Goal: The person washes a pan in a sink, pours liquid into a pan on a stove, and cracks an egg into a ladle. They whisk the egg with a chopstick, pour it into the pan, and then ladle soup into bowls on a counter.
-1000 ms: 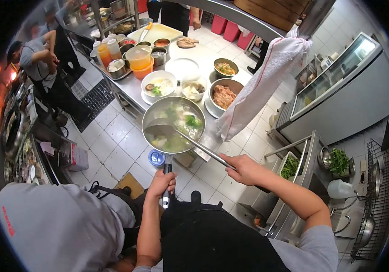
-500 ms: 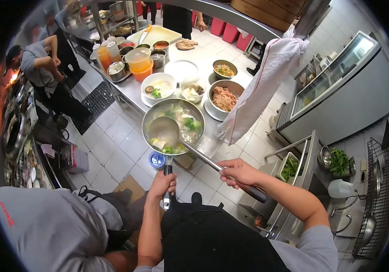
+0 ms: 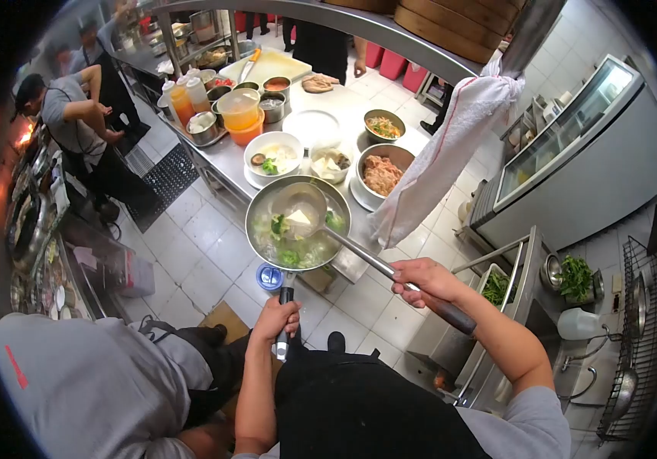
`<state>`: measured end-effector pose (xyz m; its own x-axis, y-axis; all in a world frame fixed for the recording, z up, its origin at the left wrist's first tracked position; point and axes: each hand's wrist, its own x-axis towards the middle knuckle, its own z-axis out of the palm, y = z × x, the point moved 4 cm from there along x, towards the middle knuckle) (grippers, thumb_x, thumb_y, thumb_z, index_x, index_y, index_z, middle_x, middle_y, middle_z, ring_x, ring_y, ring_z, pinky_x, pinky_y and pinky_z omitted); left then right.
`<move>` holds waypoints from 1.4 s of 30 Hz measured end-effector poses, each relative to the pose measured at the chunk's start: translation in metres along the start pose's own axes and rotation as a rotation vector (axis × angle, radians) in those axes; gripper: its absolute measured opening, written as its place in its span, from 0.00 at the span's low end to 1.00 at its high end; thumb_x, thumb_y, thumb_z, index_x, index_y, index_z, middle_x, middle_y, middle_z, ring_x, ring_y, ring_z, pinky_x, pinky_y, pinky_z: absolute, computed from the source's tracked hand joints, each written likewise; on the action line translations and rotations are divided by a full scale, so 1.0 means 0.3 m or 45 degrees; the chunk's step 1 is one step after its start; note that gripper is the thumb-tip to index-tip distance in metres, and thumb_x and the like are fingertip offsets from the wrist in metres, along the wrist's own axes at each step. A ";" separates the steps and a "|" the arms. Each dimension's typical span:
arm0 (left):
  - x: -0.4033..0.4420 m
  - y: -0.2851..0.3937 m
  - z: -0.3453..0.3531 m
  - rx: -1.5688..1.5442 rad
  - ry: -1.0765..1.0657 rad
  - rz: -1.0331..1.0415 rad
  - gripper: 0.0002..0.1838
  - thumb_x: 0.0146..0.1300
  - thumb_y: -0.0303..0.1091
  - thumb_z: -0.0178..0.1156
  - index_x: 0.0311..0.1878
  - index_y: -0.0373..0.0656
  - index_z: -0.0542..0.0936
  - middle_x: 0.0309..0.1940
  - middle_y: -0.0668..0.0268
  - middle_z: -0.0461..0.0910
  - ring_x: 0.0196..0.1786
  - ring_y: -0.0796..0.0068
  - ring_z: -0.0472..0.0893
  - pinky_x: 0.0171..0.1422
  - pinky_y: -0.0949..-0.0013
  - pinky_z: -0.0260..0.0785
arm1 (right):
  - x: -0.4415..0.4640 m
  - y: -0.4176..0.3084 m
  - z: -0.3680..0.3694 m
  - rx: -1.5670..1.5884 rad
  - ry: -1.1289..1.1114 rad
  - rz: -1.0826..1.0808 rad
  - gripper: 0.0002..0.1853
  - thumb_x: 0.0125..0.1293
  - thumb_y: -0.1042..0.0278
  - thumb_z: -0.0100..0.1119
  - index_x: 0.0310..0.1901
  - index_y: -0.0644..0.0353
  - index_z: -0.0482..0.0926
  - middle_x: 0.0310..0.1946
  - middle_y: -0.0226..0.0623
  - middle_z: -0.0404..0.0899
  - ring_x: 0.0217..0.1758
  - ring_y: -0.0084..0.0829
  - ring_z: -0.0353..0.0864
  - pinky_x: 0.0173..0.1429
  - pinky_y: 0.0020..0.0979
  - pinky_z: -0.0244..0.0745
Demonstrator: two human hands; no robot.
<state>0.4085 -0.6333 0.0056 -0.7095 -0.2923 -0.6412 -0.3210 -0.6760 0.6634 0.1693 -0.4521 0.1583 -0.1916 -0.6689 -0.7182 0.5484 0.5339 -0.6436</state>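
My left hand (image 3: 275, 320) is closed around the black handle of a pan (image 3: 326, 257) of soup with green broccoli and pale pieces in it. The pan hangs in front of the steel table's near edge. My right hand (image 3: 425, 283) is wrapped round the long shaft of a ladle (image 3: 364, 255), and its dark grip end sticks out past my wrist. The ladle's bowl is inside the pan and carries a white piece and some broccoli. Just beyond the pan, a white bowl (image 3: 286, 162) holds a mushroom, broccoli and pale food. Beside it stands a smaller bowl (image 3: 330, 164) of food.
On the steel table (image 3: 347, 103) are a pot of minced meat (image 3: 382, 176), orange tubs (image 3: 239, 111), squeeze bottles (image 3: 181, 103) and a cutting board (image 3: 273, 67). A towel (image 3: 451, 153) hangs at right. A co-worker (image 3: 91, 375) stands close at left, another (image 3: 76, 115) by the stoves.
The ladle's bowl now holds a white piece and broccoli above the soup. My right hand has moved slightly right and up. The pan sits a little lower and further right in view.
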 end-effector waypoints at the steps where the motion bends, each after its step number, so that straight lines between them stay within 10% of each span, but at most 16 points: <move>1: 0.001 -0.001 -0.003 0.001 0.002 -0.001 0.10 0.63 0.29 0.58 0.30 0.44 0.66 0.15 0.72 0.66 0.12 0.81 0.65 0.17 0.71 0.63 | -0.006 -0.022 0.004 -0.001 -0.004 0.000 0.24 0.69 0.72 0.54 0.65 0.67 0.66 0.29 0.35 0.76 0.20 0.20 0.68 0.19 0.22 0.64; 7: -0.011 0.014 -0.001 0.001 -0.014 -0.013 0.10 0.63 0.30 0.58 0.29 0.44 0.66 0.15 0.72 0.66 0.12 0.82 0.66 0.17 0.71 0.63 | -0.024 -0.102 -0.007 -0.351 0.012 -0.070 0.29 0.69 0.72 0.54 0.70 0.65 0.60 0.27 0.34 0.74 0.19 0.19 0.66 0.20 0.23 0.65; 26: -0.019 0.026 -0.008 0.044 -0.054 -0.030 0.10 0.63 0.30 0.57 0.29 0.45 0.66 0.15 0.73 0.67 0.13 0.82 0.66 0.18 0.71 0.65 | 0.252 -0.367 0.038 0.050 -0.104 -0.255 0.06 0.72 0.67 0.51 0.42 0.60 0.70 0.32 0.35 0.73 0.21 0.15 0.64 0.19 0.19 0.61; 37: -0.022 0.032 0.000 0.057 -0.032 -0.028 0.10 0.63 0.30 0.57 0.30 0.45 0.65 0.15 0.73 0.65 0.13 0.82 0.65 0.18 0.72 0.63 | 0.604 -0.355 0.095 -0.724 0.126 -0.554 0.10 0.66 0.73 0.55 0.47 0.67 0.79 0.22 0.31 0.75 0.19 0.17 0.72 0.19 0.22 0.69; 39: -0.017 0.026 -0.007 0.058 -0.033 -0.036 0.10 0.64 0.30 0.57 0.31 0.45 0.66 0.15 0.73 0.65 0.13 0.82 0.65 0.18 0.72 0.63 | 0.621 -0.312 0.079 -0.812 0.153 -0.581 0.18 0.65 0.71 0.55 0.55 0.66 0.78 0.23 0.42 0.79 0.21 0.32 0.79 0.25 0.34 0.76; 41: -0.014 0.018 -0.008 0.040 -0.018 -0.048 0.10 0.64 0.30 0.58 0.31 0.45 0.66 0.15 0.73 0.65 0.13 0.82 0.65 0.17 0.71 0.63 | 0.542 -0.305 0.106 -1.515 0.500 -1.271 0.21 0.62 0.69 0.55 0.56 0.66 0.77 0.28 0.54 0.81 0.31 0.46 0.83 0.40 0.41 0.78; 42: -0.013 0.016 -0.004 0.038 -0.024 -0.052 0.10 0.64 0.30 0.58 0.31 0.45 0.66 0.15 0.73 0.65 0.13 0.82 0.65 0.17 0.71 0.63 | 0.514 -0.278 0.086 -1.575 0.568 -1.073 0.27 0.61 0.68 0.55 0.64 0.65 0.71 0.33 0.63 0.79 0.40 0.57 0.82 0.50 0.45 0.75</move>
<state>0.4105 -0.6362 0.0109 -0.7069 -0.2518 -0.6610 -0.3684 -0.6667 0.6480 0.1151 -0.6130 0.1080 -0.4276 -0.9009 0.0750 -0.7802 0.3259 -0.5340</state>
